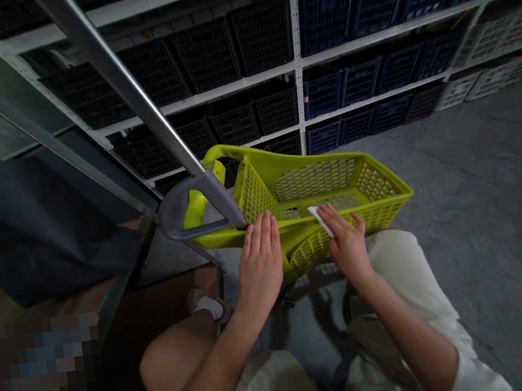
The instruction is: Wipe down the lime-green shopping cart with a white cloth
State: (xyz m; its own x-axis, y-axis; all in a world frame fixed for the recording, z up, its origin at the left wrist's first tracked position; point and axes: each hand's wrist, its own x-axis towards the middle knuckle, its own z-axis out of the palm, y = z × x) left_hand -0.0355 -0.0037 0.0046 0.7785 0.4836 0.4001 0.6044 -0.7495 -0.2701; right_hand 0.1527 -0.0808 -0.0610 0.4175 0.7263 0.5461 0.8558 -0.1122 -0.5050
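A yellow-green plastic shopping basket [387,186] sits tilted in front of me, above my knees. My left hand [260,261] rests flat on its near rim, fingers stretched out and together. My right hand [348,242] presses a small white cloth [320,219] against the rim, fingers curled over it. A grey telescopic handle [181,213] with a long metal pole [132,95] rises from the basket's left end, and a yellow grip [197,202] loops beside it.
White metal shelves [297,62] along the back hold black crates [208,55] on the left, blue crates [352,10] in the middle and white crates [499,32] on the right. Grey floor [491,191] stretches to the right. A dark panel [28,220] stands at the left.
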